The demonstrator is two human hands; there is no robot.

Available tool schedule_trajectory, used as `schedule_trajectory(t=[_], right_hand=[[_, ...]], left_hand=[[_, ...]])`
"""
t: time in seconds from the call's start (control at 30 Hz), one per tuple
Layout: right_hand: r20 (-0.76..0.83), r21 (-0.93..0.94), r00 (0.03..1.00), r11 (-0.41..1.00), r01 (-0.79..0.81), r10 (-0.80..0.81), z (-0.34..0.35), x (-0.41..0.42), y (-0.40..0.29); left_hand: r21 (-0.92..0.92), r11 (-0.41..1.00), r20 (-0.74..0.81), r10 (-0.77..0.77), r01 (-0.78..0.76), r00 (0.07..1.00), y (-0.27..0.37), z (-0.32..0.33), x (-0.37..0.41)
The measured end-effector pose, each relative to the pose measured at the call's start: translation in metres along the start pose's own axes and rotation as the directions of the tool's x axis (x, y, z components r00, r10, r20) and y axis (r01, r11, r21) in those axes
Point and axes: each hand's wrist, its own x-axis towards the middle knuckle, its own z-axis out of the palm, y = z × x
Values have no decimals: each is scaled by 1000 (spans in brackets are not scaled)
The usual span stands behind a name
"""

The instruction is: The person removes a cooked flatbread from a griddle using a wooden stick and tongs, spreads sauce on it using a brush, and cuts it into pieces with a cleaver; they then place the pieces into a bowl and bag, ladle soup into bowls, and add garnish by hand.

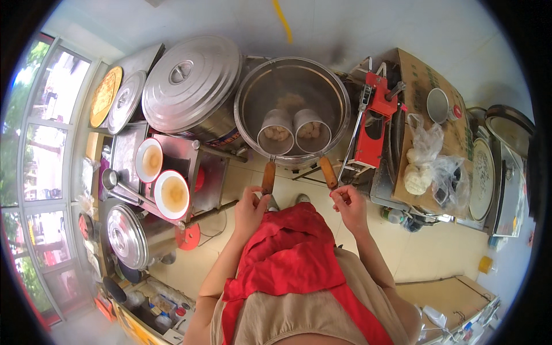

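Note:
Two metal strainer baskets, the left one (276,137) and the right one (313,136), rest side by side at the near rim of a large round metal pot (345,99). Pale lumps of food lie in both. My left hand (254,205) has its fingers around the lower end of the left wooden handle (268,177). At the end of the right wooden handle (328,172) is my right hand (348,205), with thumb and fingertips pinched at its tip. Dark liquid fills the pot, and something brownish shows in it behind the baskets.
Two red-rimmed bowls of broth (172,194) stand on a metal stand at left, beside a ladle (110,178). A large lidded pot (192,84) adjoins the open one. To the right are a red metal press (374,125) and cardboard (453,108) bearing dough (416,179) and plastic bags.

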Motion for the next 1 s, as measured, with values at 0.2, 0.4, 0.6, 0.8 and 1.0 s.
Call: schedule_trajectory(t=[0.2,0.4,0.6,0.8,1.0], right_hand=[[340,392,811,713,-582,476,-10,13,13],[618,513,690,472,-717,377,-6,30,32],[424,457,830,705,-542,363,-14,13,4],[386,517,877,720,-462,286,-14,27,-31],[307,461,909,791,-402,283,3,17,-29]], left_hand=[[-718,310,535,-327,623,779,3,14,9],[-651,-394,629,199,649,752,-17,65,15],[-807,124,561,-144,577,815,24,56,-17],[-836,199,505,-88,512,858,62,35,-6],[-862,189,487,55,470,872,37,15,-5]])
